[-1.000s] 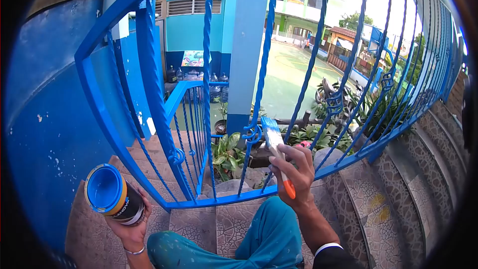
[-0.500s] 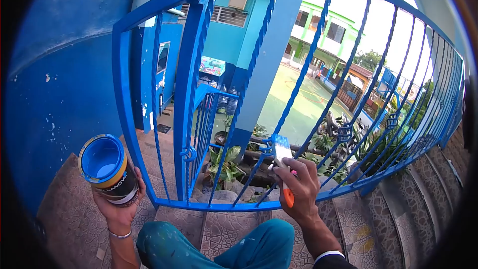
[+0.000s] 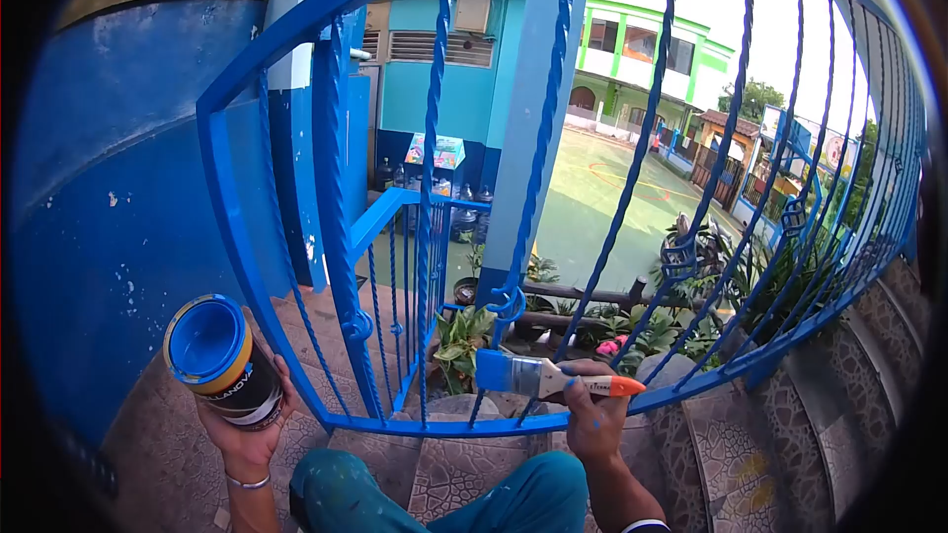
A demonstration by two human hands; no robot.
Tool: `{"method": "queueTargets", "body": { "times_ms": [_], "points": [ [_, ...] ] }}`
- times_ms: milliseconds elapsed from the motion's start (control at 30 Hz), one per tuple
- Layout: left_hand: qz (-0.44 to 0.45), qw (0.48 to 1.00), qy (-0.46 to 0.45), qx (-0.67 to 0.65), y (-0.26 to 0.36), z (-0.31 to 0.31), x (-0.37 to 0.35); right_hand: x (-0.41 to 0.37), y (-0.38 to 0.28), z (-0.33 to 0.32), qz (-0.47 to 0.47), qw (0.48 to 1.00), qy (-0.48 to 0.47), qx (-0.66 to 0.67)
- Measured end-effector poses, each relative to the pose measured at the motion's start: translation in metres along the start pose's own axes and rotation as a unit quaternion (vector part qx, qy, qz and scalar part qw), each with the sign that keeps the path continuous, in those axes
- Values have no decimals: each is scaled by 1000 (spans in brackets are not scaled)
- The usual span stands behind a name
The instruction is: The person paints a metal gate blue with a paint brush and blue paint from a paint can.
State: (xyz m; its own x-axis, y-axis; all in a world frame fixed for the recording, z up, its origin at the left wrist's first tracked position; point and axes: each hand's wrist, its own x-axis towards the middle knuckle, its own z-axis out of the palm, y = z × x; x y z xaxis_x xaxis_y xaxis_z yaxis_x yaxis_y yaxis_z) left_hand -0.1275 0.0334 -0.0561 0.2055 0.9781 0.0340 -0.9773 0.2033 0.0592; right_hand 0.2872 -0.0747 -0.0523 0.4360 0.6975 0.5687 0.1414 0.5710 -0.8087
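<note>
My left hand point(image 3: 240, 442) is wrapped round the lower side of an open paint can point(image 3: 240, 390), which has a black and yellow label and blue paint inside. The can is held low on the left, tilted toward me. In my right hand point(image 3: 598, 422) is a flat paintbrush point(image 3: 527, 375) with a pale handle and orange end. It lies nearly level, its blue-coated bristles pointing left and overlapping a twisted bar of the blue metal railing point(image 3: 541, 158) below its curled ornament point(image 3: 508, 305).
Tiled steps point(image 3: 464, 459) lie under my bent knees point(image 3: 548, 494) and climb on the right. A blue wall point(image 3: 109, 237) stands to the left. Behind the railing are leafy plants point(image 3: 462, 341), a pale blue pillar point(image 3: 518, 168) and a green court point(image 3: 602, 207).
The brush has moved down and left, turning from upright bristles to nearly level. The view has shifted, and the can remains in my left hand.
</note>
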Motion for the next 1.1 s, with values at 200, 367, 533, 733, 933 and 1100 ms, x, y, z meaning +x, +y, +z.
{"method": "queueTargets", "body": {
  "times_ms": [200, 367, 533, 733, 933, 1100],
  "points": [
    [-56, 998, -20, -1, -20, 6, 7, -29, 22, -9, 185, 928, 124, 300],
    [-127, 992, 0, -13, -24, 2, 21, -50, 35, 1, 90, 975, 172, 113],
    [-192, 981, -22, -17, -19, -24, 47, -34, 3, 53, -128, 960, 138, -207],
    [-210, 976, -35, -34, -28, -42, 67, 40, -25, 125, -338, 813, -58, -470],
    [-243, 968, 2, -69, -51, -50, 78, 73, -33, 137, -277, 777, -107, -555],
    [-268, 959, -61, -70, -69, -64, 86, 78, -67, 116, -340, 745, -66, -571]
  ]
}}
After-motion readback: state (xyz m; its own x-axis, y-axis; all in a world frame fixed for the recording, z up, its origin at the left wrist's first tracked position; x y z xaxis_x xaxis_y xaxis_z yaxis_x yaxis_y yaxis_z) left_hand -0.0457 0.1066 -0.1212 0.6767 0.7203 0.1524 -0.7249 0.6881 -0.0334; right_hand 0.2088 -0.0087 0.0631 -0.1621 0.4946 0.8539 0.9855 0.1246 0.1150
